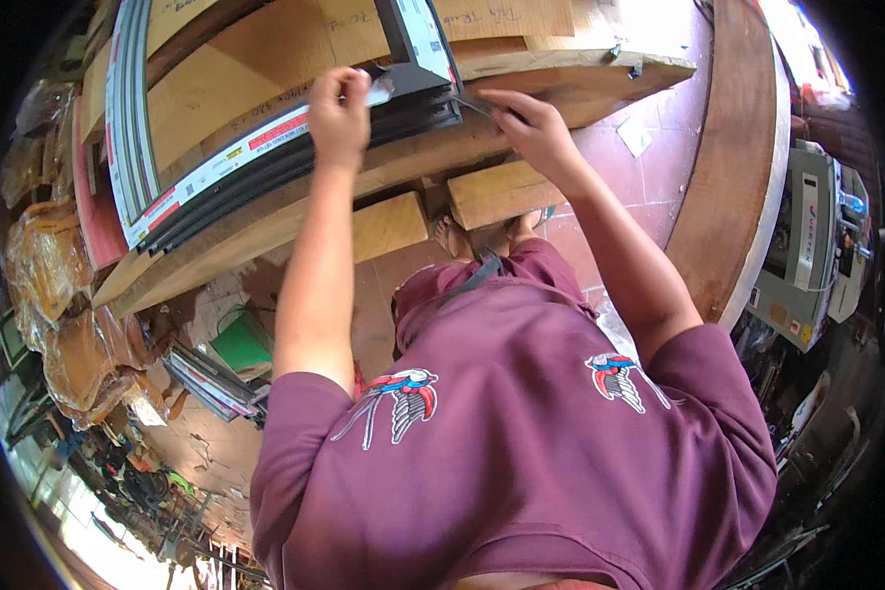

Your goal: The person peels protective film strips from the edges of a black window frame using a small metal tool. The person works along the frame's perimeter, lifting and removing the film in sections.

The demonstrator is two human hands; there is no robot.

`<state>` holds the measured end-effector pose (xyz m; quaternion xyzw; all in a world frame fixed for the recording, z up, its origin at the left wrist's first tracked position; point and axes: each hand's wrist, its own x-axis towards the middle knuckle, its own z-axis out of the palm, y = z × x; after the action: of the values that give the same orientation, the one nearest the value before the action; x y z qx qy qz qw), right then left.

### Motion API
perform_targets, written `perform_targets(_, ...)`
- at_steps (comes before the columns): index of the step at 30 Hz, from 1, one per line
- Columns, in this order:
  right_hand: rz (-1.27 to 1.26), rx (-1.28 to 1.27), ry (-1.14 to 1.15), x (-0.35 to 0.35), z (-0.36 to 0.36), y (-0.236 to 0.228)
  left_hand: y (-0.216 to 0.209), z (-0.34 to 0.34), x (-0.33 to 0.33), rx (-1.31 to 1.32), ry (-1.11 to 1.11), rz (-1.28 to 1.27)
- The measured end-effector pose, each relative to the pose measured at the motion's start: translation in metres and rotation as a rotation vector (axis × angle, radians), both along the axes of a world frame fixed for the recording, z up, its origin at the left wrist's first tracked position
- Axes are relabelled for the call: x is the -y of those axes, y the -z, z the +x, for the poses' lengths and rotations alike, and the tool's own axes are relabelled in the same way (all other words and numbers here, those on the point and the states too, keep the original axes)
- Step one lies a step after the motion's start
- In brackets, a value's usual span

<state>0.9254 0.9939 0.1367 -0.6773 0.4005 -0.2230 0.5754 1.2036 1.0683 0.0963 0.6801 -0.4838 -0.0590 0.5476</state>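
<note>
A dark grey metal frame [315,162] with protective film and printed labels lies on thick wooden boards in front of me. My left hand [339,116] is raised over its near side, close to the right corner, fingers curled in a pinch. A whitish strip [380,91] shows beside those fingers; whether they hold it is unclear. At the outside of that corner, my right hand [533,130] is closed on a thin metal tool [474,103]. The tool points left and its tip lies at the frame's corner. Its exact kind is hard to see.
A curved-edge wooden slab [600,87] lies under the frame, with wooden blocks [393,226] below. To the right stand a long brown plank [733,167] and a grey machine [801,246]. Plastic-wrapped wooden pieces [49,265] and a green object [241,342] are at left.
</note>
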Motion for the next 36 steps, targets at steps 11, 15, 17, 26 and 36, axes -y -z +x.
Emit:
perform_targets(11,0.224,-0.215,0.346,-0.065,-0.135,0.026,0.005,-0.1,-0.042,0.408,0.599,0.278)
perform_targets(15,0.22,-0.249,0.394,-0.075,-0.163,0.034,0.008,-0.076,-0.031,0.65,0.132,0.243)
perform_targets(17,0.215,-0.252,0.396,-0.078,-0.17,0.035,0.017,-0.069,-0.02,0.682,0.007,0.379)
perform_targets(26,0.204,-0.244,0.404,-0.068,-0.19,0.038,-0.01,-0.129,-0.051,0.336,0.837,0.497)
perform_targets(36,0.124,-0.242,0.414,-0.062,-0.208,0.048,0.152,-0.072,-0.119,0.751,0.574,0.847)
